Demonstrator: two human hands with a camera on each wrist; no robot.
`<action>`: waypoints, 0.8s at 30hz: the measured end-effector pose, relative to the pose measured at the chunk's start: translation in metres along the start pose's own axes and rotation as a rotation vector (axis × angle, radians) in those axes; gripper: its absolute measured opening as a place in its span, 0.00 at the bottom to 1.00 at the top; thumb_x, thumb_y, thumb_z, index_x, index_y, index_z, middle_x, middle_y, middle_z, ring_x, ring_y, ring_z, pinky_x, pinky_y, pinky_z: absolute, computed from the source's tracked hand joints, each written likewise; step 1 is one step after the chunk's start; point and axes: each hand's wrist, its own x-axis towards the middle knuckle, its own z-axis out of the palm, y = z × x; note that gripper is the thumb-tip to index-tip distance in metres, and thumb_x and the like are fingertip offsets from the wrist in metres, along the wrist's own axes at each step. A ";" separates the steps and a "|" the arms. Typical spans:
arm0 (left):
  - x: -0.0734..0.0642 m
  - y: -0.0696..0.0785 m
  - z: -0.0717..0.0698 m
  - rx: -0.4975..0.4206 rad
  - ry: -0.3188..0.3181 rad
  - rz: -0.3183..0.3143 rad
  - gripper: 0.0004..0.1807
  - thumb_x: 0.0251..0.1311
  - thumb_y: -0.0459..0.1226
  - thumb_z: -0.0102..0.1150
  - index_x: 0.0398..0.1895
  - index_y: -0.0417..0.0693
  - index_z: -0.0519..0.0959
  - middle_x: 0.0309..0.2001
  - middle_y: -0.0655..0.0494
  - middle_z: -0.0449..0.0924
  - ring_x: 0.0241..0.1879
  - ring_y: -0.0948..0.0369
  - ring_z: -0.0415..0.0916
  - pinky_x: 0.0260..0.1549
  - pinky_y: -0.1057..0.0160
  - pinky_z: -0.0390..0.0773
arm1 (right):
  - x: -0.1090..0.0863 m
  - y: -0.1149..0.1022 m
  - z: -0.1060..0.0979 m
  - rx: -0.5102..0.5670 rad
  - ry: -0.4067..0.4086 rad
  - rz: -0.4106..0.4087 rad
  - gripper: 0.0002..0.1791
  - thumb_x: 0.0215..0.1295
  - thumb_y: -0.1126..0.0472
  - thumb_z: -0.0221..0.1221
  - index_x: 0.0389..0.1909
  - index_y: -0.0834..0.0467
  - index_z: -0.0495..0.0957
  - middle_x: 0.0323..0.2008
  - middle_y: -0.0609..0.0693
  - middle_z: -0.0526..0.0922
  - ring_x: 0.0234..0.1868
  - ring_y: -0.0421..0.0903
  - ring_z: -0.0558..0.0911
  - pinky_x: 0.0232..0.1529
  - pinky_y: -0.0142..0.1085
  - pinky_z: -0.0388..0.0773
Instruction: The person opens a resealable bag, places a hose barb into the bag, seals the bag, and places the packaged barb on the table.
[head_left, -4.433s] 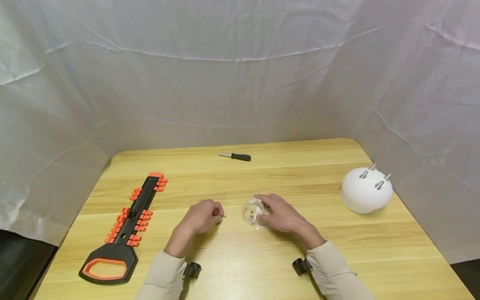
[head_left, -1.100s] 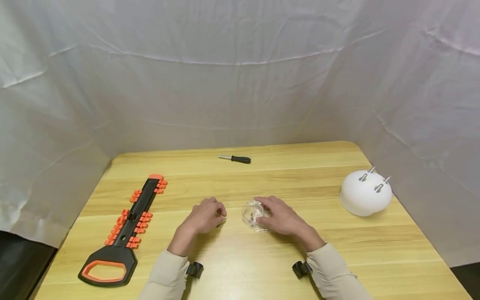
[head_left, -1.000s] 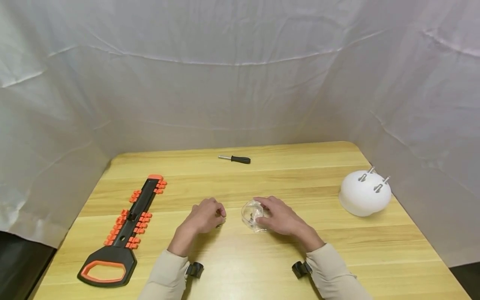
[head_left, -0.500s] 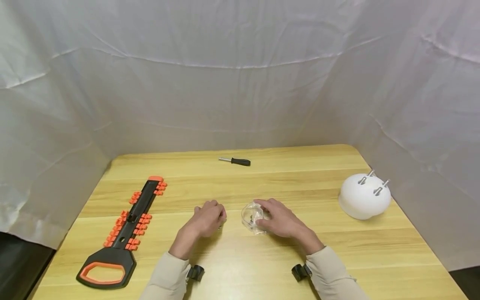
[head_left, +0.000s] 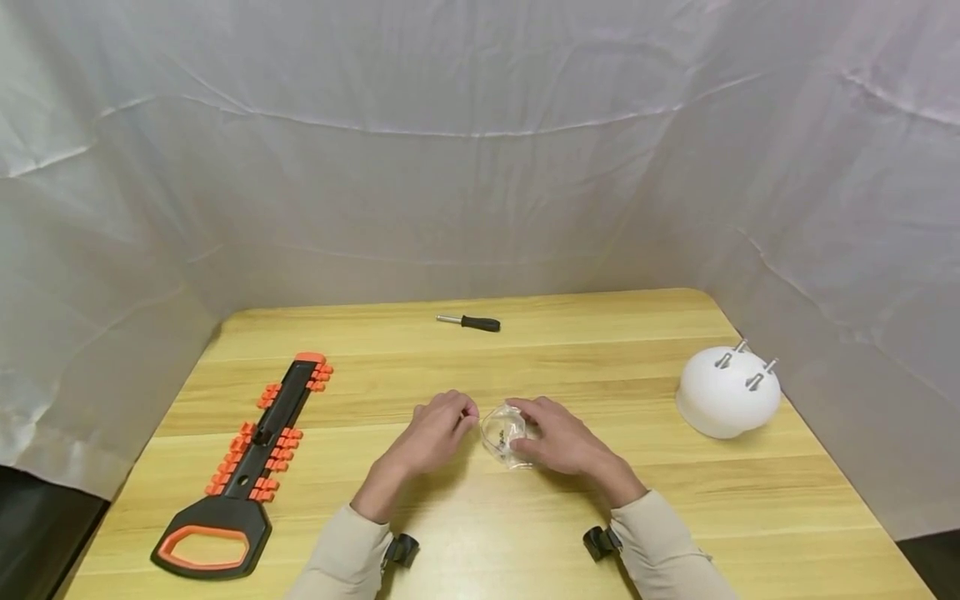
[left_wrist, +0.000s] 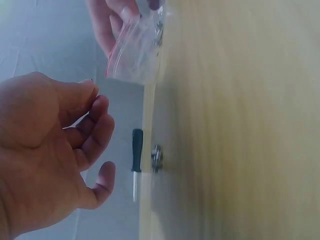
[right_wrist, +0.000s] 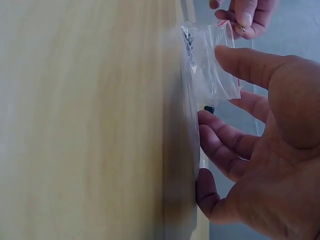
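Left hand pinches a tiny, brassy metal piece between thumb and forefinger, its other fingers loosely bent, just beside a small clear plastic bag with a red edge. That bag is pinched in the right hand, thumb on the near side and forefinger on the far side, with the red edge uppermost; how wide the mouth gapes is hard to tell. Silvery metal parts lie low inside the bag, and a little heap of loose metal hardware rests on the pale wood-grain surface near the left hand.

Bagging small parts one at a time looks like the step in hand, though putting in cannot be told for certain from taking out. If they go in, the next move calls for carrying the piece over the red edge and releasing it well inside, with the limp film held apart.

Farther out, a black-handled screwdriver with a silvery shaft lies at the back, a black bar with orange clips and a loop handle at the left, and a white rounded body with two metal pins at the right.
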 end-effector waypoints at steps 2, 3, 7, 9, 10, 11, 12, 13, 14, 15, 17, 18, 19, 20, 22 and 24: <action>0.002 0.003 0.002 0.002 -0.007 0.012 0.05 0.70 0.41 0.51 0.38 0.53 0.76 0.41 0.61 0.76 0.47 0.59 0.71 0.42 0.55 0.63 | 0.001 0.000 0.000 -0.002 0.000 -0.003 0.34 0.61 0.51 0.64 0.68 0.46 0.67 0.48 0.47 0.76 0.45 0.41 0.73 0.48 0.41 0.73; 0.002 0.005 0.002 0.006 -0.012 0.016 0.06 0.70 0.41 0.51 0.38 0.53 0.76 0.42 0.61 0.76 0.48 0.59 0.71 0.42 0.55 0.64 | 0.001 0.000 0.000 -0.004 0.000 -0.003 0.34 0.61 0.51 0.64 0.68 0.46 0.67 0.49 0.47 0.76 0.45 0.41 0.73 0.48 0.41 0.73; 0.005 0.010 0.005 0.028 -0.020 0.037 0.06 0.70 0.41 0.51 0.40 0.52 0.77 0.46 0.58 0.76 0.50 0.56 0.70 0.44 0.54 0.65 | 0.001 0.000 0.000 -0.016 -0.003 0.004 0.34 0.61 0.51 0.64 0.68 0.45 0.66 0.49 0.47 0.76 0.47 0.41 0.74 0.50 0.42 0.73; 0.006 0.013 0.007 0.048 -0.024 0.050 0.06 0.70 0.41 0.52 0.40 0.51 0.78 0.47 0.56 0.76 0.51 0.55 0.70 0.44 0.54 0.65 | 0.001 0.000 0.000 -0.019 -0.003 0.004 0.34 0.61 0.51 0.64 0.68 0.46 0.66 0.49 0.47 0.76 0.47 0.41 0.74 0.50 0.42 0.73; 0.007 0.014 0.008 0.058 -0.026 0.056 0.06 0.69 0.41 0.52 0.40 0.51 0.78 0.47 0.56 0.76 0.50 0.55 0.69 0.43 0.54 0.65 | 0.001 0.000 0.000 -0.018 -0.002 0.002 0.33 0.61 0.51 0.64 0.68 0.46 0.67 0.49 0.47 0.76 0.47 0.41 0.74 0.50 0.42 0.73; 0.007 0.015 0.008 0.073 -0.030 0.061 0.06 0.69 0.41 0.53 0.40 0.51 0.78 0.47 0.56 0.76 0.50 0.56 0.69 0.43 0.54 0.65 | 0.001 0.000 0.000 -0.016 -0.002 0.000 0.33 0.61 0.51 0.64 0.68 0.46 0.67 0.49 0.47 0.76 0.47 0.41 0.74 0.50 0.42 0.73; 0.008 0.016 0.009 0.089 -0.034 0.065 0.06 0.69 0.42 0.53 0.39 0.52 0.78 0.47 0.56 0.75 0.49 0.56 0.69 0.43 0.54 0.64 | 0.001 0.000 -0.001 -0.014 -0.002 -0.001 0.34 0.61 0.51 0.64 0.68 0.46 0.66 0.49 0.47 0.76 0.47 0.41 0.74 0.50 0.42 0.73; 0.008 0.016 0.010 0.106 -0.039 0.066 0.06 0.69 0.42 0.53 0.39 0.52 0.79 0.47 0.57 0.75 0.49 0.56 0.68 0.43 0.55 0.64 | 0.001 0.000 0.000 -0.012 -0.003 -0.002 0.34 0.61 0.51 0.64 0.68 0.47 0.66 0.48 0.47 0.76 0.47 0.42 0.74 0.49 0.42 0.73; 0.009 0.017 0.011 0.123 -0.041 0.068 0.06 0.68 0.42 0.54 0.38 0.53 0.79 0.47 0.57 0.75 0.48 0.57 0.68 0.42 0.55 0.64 | 0.001 0.000 0.000 -0.009 -0.003 -0.003 0.34 0.61 0.51 0.64 0.68 0.47 0.66 0.48 0.47 0.76 0.47 0.42 0.74 0.50 0.42 0.73; 0.009 0.017 0.012 0.136 -0.044 0.067 0.06 0.68 0.42 0.54 0.38 0.53 0.79 0.47 0.58 0.74 0.48 0.57 0.68 0.42 0.55 0.64 | 0.000 0.000 0.000 -0.008 -0.003 -0.007 0.33 0.61 0.51 0.64 0.68 0.47 0.67 0.48 0.47 0.76 0.47 0.42 0.74 0.49 0.43 0.73; 0.009 0.018 0.013 0.159 -0.048 0.061 0.05 0.68 0.42 0.54 0.37 0.55 0.79 0.47 0.59 0.74 0.47 0.58 0.67 0.42 0.56 0.64 | 0.000 0.000 0.000 -0.013 -0.008 -0.004 0.34 0.62 0.51 0.64 0.69 0.46 0.66 0.49 0.47 0.76 0.47 0.42 0.74 0.50 0.42 0.73; 0.009 0.018 0.014 0.165 -0.049 0.057 0.05 0.68 0.43 0.55 0.37 0.55 0.79 0.47 0.59 0.74 0.47 0.58 0.67 0.42 0.56 0.64 | 0.000 0.000 0.000 -0.017 -0.009 -0.005 0.34 0.62 0.50 0.63 0.69 0.46 0.66 0.49 0.47 0.76 0.47 0.42 0.74 0.50 0.42 0.73; 0.009 0.019 0.014 0.168 -0.049 0.053 0.05 0.68 0.43 0.55 0.37 0.55 0.79 0.46 0.59 0.74 0.47 0.58 0.67 0.42 0.57 0.64 | 0.000 0.000 0.000 -0.019 -0.009 -0.004 0.34 0.62 0.50 0.63 0.69 0.46 0.66 0.49 0.47 0.76 0.47 0.42 0.74 0.50 0.42 0.73; 0.009 0.019 0.014 0.169 -0.049 0.053 0.05 0.68 0.43 0.55 0.37 0.56 0.79 0.46 0.59 0.74 0.47 0.58 0.67 0.42 0.57 0.64 | 0.000 0.000 0.001 -0.021 -0.007 -0.006 0.34 0.62 0.50 0.64 0.68 0.47 0.66 0.49 0.47 0.76 0.47 0.42 0.74 0.50 0.42 0.73; 0.009 0.019 0.014 0.160 -0.051 0.051 0.05 0.68 0.43 0.54 0.38 0.56 0.78 0.47 0.59 0.74 0.47 0.58 0.67 0.41 0.57 0.64 | 0.000 -0.001 0.000 -0.021 -0.010 0.001 0.34 0.61 0.50 0.64 0.69 0.47 0.66 0.49 0.47 0.76 0.47 0.42 0.73 0.49 0.42 0.73; 0.009 0.019 0.013 0.139 -0.055 0.045 0.06 0.69 0.44 0.53 0.40 0.56 0.78 0.47 0.59 0.74 0.48 0.59 0.67 0.42 0.57 0.64 | -0.001 -0.001 -0.001 -0.021 -0.011 0.005 0.34 0.61 0.50 0.64 0.69 0.47 0.66 0.50 0.47 0.76 0.47 0.42 0.73 0.49 0.42 0.73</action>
